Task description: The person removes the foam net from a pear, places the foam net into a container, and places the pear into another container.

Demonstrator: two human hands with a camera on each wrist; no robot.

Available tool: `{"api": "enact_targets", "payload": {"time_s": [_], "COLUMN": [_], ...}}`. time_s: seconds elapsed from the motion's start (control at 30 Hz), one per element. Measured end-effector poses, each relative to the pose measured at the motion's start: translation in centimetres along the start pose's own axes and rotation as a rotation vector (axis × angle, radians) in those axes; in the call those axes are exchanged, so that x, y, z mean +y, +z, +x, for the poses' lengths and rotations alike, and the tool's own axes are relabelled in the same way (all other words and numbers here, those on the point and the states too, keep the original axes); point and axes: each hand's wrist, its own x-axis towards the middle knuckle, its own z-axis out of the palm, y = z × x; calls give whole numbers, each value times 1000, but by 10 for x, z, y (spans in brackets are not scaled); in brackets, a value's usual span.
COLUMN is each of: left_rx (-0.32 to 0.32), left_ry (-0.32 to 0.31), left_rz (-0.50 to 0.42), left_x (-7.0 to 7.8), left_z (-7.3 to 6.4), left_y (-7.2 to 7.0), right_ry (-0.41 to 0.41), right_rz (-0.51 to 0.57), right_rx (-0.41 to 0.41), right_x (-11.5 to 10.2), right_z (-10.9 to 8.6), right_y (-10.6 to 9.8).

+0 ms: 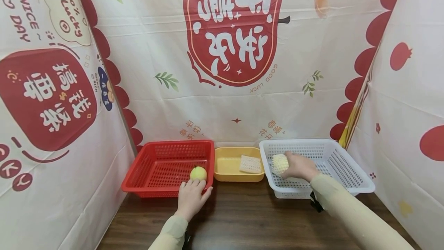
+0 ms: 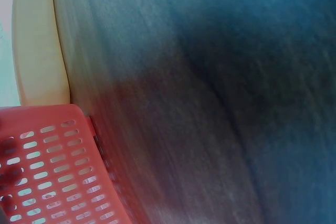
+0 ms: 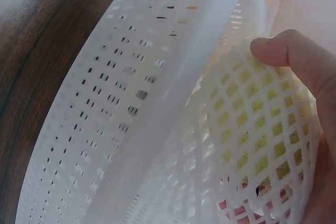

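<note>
My left hand reaches over the near rim of the red basket. Its fingers lie against a yellow-green pear, which has a short dark stem, while the thumb stands apart from the fruit. In the left wrist view, dark finger shapes show at the edge behind the basket's slots. Over the left part of the white basket, my right hand grips a fruit in a white foam net. Yellow-green skin with dark specks shows through the mesh, and the thumb presses on the net's upper end.
Between the baskets stands a yellow tray with a flat white foam net in it. All three are on a dark wooden table. Printed cloth walls enclose the back and both sides.
</note>
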Motion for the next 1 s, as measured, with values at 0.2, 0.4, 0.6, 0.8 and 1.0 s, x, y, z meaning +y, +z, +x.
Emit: {"api": "enact_targets", "payload": {"time_s": [0.2,0.4,0.6,0.8,1.0], "left_rx": [-6,-8,-25,-42,-36], "left_ry": [-3,-4,-23,-30,-33], "left_rz": [9,17,7,-5,-19], "left_x": [0,0,0,1,1], "left_z": [1,2,4,6,6], "left_y": [2,4,3,-1,-1], "right_ry": [2,-18,-44,-60,-90], "right_rz": [17,36,27,21,28], "right_rx": [3,21,32,26,58], "right_x": [-6,-12,-21,-32,-39], "right_z": [-1,-1,-1,-1,0], "right_y": [-3,-8,-14,-15,-12]}}
